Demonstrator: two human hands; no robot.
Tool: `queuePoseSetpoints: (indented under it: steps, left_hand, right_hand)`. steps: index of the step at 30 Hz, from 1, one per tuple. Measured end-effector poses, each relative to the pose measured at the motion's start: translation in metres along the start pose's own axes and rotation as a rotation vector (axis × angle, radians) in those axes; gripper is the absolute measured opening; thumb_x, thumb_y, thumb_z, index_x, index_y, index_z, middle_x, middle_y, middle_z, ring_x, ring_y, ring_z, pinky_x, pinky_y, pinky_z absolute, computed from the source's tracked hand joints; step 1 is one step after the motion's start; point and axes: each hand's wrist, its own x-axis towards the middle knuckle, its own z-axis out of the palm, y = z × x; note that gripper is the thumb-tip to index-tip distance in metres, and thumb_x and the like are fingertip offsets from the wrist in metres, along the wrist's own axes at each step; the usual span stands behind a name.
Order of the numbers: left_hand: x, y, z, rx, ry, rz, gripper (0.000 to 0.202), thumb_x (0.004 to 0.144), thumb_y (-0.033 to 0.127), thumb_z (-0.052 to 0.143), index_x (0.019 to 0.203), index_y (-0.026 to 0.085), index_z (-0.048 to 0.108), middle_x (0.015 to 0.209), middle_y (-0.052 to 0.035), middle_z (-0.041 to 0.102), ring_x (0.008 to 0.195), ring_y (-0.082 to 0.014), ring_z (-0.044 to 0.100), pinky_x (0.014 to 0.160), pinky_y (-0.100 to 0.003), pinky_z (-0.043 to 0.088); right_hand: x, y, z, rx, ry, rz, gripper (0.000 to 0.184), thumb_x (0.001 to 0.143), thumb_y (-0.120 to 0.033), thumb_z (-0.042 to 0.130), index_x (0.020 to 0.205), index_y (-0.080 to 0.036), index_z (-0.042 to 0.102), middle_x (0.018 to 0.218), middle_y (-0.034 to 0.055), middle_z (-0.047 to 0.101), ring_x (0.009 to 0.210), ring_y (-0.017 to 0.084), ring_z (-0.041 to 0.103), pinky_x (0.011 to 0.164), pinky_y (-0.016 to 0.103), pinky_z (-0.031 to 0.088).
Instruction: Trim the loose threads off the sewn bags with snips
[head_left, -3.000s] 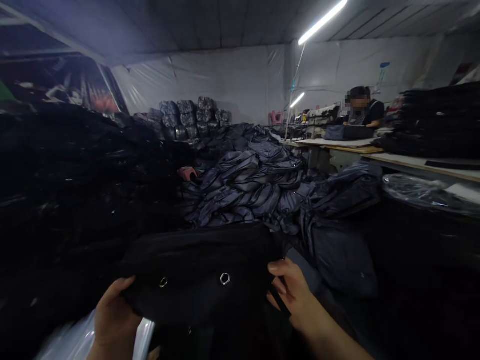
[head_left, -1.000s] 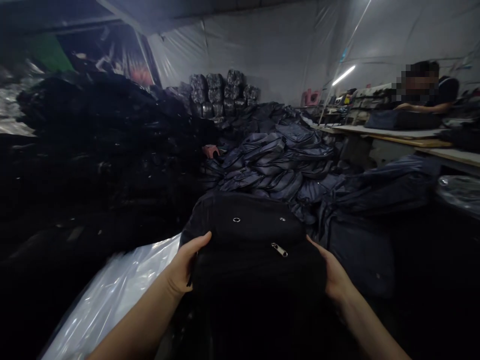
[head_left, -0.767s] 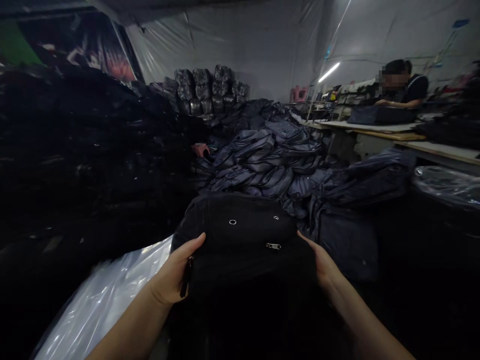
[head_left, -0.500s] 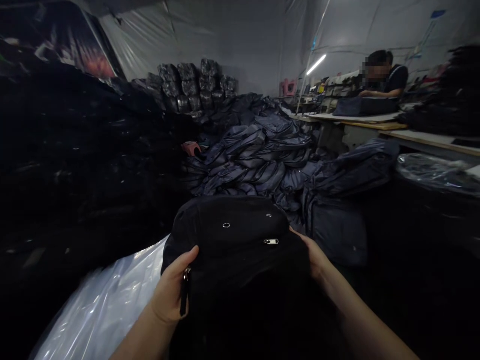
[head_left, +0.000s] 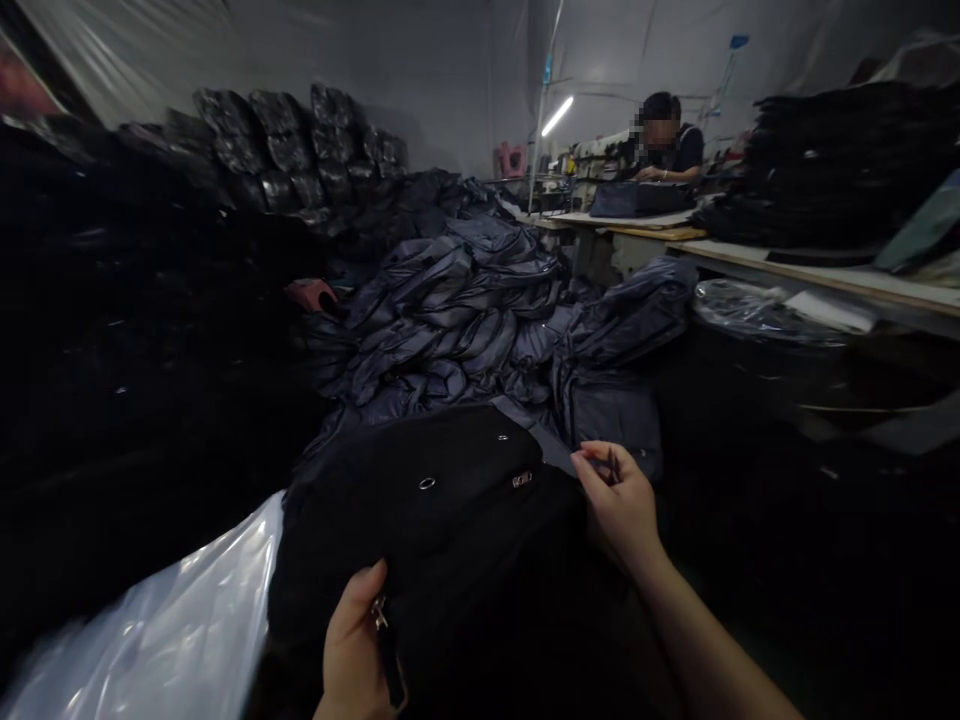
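A black fabric bag [head_left: 442, 540] with metal eyelets and a silver zipper pull lies in front of me. My left hand [head_left: 358, 650] is closed on its near edge, with a zipper pull and a dark strap under the thumb. My right hand [head_left: 619, 503] is at the bag's right edge, fingers pinched on a thin dark piece that I cannot make out.
A clear plastic sheet [head_left: 150, 630] lies at the lower left. A heap of dark blue bags [head_left: 465, 310] rises behind, and black wrapped bundles [head_left: 285, 150] are stacked at the wall. At the right, a table [head_left: 825, 275] carries black stacks; a person [head_left: 664, 145] works farther back.
My view swung right. My left hand slid back along the bag's near edge. My right hand came off the bag's far side and now pinches something at its right edge.
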Motion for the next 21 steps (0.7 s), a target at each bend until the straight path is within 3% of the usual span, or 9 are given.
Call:
queuePoseSetpoints:
  steps: [2, 5, 9, 12, 21]
  left_hand:
    - [0.005, -0.007, -0.001, 0.03, 0.015, -0.006, 0.039, 0.075, 0.027, 0.055, 0.111, 0.018, 0.067, 0.086, -0.0079, 0.074, 0.092, -0.0297, 0.066, 0.088, -0.041, 0.051]
    - [0.009, -0.015, 0.0, 0.055, -0.012, -0.021, 0.04, 0.074, 0.028, 0.055, 0.111, 0.019, 0.067, 0.088, -0.0074, 0.073, 0.095, -0.0304, 0.065, 0.09, -0.041, 0.05]
    - [0.007, -0.02, 0.007, 0.072, -0.052, -0.055, 0.038, 0.073, 0.028, 0.056, 0.109, 0.019, 0.068, 0.089, -0.0072, 0.073, 0.098, -0.0312, 0.064, 0.091, -0.042, 0.049]
    - [0.006, -0.021, 0.012, 0.088, -0.046, -0.068, 0.035, 0.073, 0.03, 0.058, 0.104, 0.02, 0.071, 0.087, -0.0067, 0.073, 0.097, -0.0317, 0.064, 0.089, -0.043, 0.05]
    - [0.003, -0.025, 0.027, 0.176, -0.048, -0.103, 0.025, 0.071, 0.027, 0.062, 0.09, 0.015, 0.074, 0.075, -0.0086, 0.074, 0.084, -0.0324, 0.068, 0.079, -0.042, 0.055]
  right_hand:
    - [-0.017, -0.026, -0.01, -0.081, -0.11, -0.347, 0.016, 0.079, -0.023, 0.064, 0.095, -0.021, 0.065, 0.088, 0.0043, 0.065, 0.068, 0.014, 0.055, 0.062, 0.025, 0.045]
    - [-0.033, -0.059, -0.017, -0.121, -0.469, -0.677, 0.021, 0.081, -0.013, 0.059, 0.099, -0.022, 0.065, 0.092, 0.0051, 0.065, 0.077, 0.015, 0.06, 0.066, 0.025, 0.048]
    - [-0.031, -0.074, -0.018, -0.29, -0.676, -0.756, 0.021, 0.085, -0.015, 0.054, 0.103, -0.021, 0.063, 0.095, 0.0046, 0.064, 0.082, 0.013, 0.062, 0.069, 0.023, 0.048]
    - [-0.024, -0.077, -0.02, -0.484, -0.734, -0.802, 0.017, 0.087, -0.018, 0.052, 0.101, -0.019, 0.061, 0.094, 0.0037, 0.063, 0.076, 0.012, 0.06, 0.065, 0.022, 0.045]
    - [-0.028, -0.098, -0.025, -1.1, -0.867, -1.131, 0.014, 0.078, -0.013, 0.046, 0.087, -0.016, 0.056, 0.079, 0.0046, 0.055, 0.055, 0.016, 0.044, 0.049, 0.03, 0.027]
